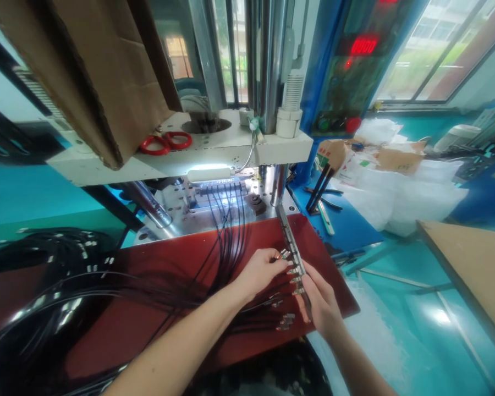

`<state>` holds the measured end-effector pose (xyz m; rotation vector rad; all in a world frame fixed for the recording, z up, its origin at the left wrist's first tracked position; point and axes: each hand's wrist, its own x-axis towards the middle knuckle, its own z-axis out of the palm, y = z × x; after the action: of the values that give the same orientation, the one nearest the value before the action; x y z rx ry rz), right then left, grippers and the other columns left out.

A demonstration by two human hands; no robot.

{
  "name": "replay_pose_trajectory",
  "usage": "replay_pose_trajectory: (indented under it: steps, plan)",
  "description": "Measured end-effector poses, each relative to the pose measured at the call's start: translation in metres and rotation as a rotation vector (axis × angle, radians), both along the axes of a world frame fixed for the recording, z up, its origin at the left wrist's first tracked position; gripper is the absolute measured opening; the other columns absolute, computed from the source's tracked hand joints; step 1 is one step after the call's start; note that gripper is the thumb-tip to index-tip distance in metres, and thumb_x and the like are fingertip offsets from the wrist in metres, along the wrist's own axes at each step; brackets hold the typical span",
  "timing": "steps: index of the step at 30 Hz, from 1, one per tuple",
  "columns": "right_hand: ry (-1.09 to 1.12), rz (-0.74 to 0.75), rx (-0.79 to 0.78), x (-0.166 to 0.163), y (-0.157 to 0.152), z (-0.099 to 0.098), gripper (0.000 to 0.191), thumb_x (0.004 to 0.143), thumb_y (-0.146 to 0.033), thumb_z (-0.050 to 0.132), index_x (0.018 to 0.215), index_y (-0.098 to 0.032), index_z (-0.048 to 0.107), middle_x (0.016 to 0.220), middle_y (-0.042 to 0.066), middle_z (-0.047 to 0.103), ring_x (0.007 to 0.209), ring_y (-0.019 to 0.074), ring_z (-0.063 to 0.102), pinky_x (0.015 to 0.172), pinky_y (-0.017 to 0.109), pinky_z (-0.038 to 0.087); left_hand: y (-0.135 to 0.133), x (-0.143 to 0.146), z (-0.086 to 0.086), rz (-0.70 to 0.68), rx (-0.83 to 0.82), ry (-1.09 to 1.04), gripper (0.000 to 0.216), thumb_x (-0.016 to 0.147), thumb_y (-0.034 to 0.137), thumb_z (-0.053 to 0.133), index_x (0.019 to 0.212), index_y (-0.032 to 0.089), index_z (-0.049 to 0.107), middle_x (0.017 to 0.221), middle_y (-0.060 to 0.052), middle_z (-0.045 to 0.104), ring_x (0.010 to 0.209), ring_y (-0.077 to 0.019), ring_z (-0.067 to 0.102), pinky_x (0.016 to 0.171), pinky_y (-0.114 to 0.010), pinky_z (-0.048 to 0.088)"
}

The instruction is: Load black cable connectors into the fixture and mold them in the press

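Note:
My right hand (322, 300) is wrapped round the near end of a long metal bar with slots (291, 236), which slants over the red board. Several metal cable connectors (296, 280) sit in a row along the bar's left side. Between the thumb and fingers of my left hand (262, 270) is a cable connector (285, 254), held close against the bar. Loose connectors on black cables (286, 320) lie on the board just below my left hand. More black cables (229, 220) run from the lit metal mould (218, 195) of the press toward my hands.
The red board (181, 253) fronts the press, with coiled black cables (66, 247) at left. Red-handled scissors (165, 144) and a cardboard box (86, 71) rest on the white press plate (231, 148). Pliers (332, 192) and a cutter (325, 217) lie on a blue shelf (355, 234).

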<state>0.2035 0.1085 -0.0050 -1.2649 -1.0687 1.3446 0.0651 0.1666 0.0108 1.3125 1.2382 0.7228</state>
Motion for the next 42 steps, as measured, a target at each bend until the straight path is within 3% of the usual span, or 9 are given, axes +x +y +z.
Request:
replay_pose_trajectory:
  steps: [7,12,18,21,26,31,42]
  plan:
    - [-0.06,0.012,-0.004,0.0,0.001,-0.001,0.051,0.084,-0.044,0.043,0.125,-0.014,0.043,0.04,-0.007,0.046,0.029,0.0057,0.035,0.03,0.015,0.027,0.001,0.005,-0.002,0.072,0.057,-0.019,0.017,0.067,0.03,0.052,0.061,0.015,0.049,0.057,0.003,0.047,0.056,-0.01,0.041,0.055,-0.022,0.033]
    - [-0.2,0.137,0.036,0.003,0.004,-0.003,0.052,0.085,-0.044,0.039,0.129,-0.016,0.039,0.04,-0.008,0.044,0.031,0.0065,0.037,0.032,0.016,0.031,0.0,0.005,-0.001,0.08,0.105,-0.029,0.015,0.068,0.028,0.051,0.062,0.014,0.049,0.058,0.003,0.048,0.056,-0.0095,0.041,0.055,-0.021,0.033]
    - [-0.044,0.077,-0.008,0.003,0.005,-0.004,0.053,0.084,-0.045,0.042,0.126,-0.013,0.04,0.041,-0.007,0.046,0.029,0.0057,0.035,0.029,0.016,0.027,0.005,-0.006,0.003,0.109,0.222,-0.093,0.019,0.078,0.032,0.045,0.066,0.017,0.044,0.051,0.005,0.044,0.049,-0.0072,0.038,0.05,-0.019,0.029]
    - [0.034,0.033,0.004,0.004,0.004,-0.007,0.055,0.084,-0.045,0.044,0.127,-0.012,0.038,0.04,-0.007,0.045,0.029,0.0055,0.034,0.028,0.015,0.026,0.01,-0.011,0.005,0.136,0.142,-0.149,0.017,0.079,0.034,0.043,0.072,0.019,0.042,0.043,0.008,0.041,0.04,-0.0062,0.032,0.044,-0.018,0.024]
    - [0.05,0.053,0.02,0.006,0.003,-0.011,0.056,0.083,-0.046,0.045,0.127,-0.012,0.039,0.038,-0.007,0.044,0.028,0.0055,0.033,0.028,0.015,0.025,0.011,-0.007,0.009,0.017,-0.038,-0.106,0.027,0.071,0.041,0.052,0.063,0.015,0.049,0.039,0.008,0.033,0.037,-0.005,0.025,0.04,-0.02,0.016]
    - [-0.002,0.095,-0.002,0.008,0.004,-0.01,0.056,0.082,-0.047,0.046,0.127,-0.013,0.041,0.039,-0.006,0.046,0.029,0.0056,0.034,0.029,0.016,0.026,0.012,-0.004,0.008,0.094,0.012,-0.113,0.026,0.07,0.04,0.053,0.06,0.015,0.05,0.042,0.007,0.034,0.04,-0.0052,0.027,0.043,-0.02,0.02]
    - [-0.08,0.025,0.007,0.001,0.001,-0.004,0.054,0.081,-0.047,0.048,0.124,-0.014,0.046,0.037,-0.007,0.043,0.029,0.0059,0.033,0.031,0.016,0.025,0.012,-0.006,0.001,0.093,0.149,-0.037,0.024,0.072,0.035,0.049,0.057,0.015,0.048,0.046,0.006,0.035,0.045,-0.0067,0.028,0.046,-0.021,0.022]
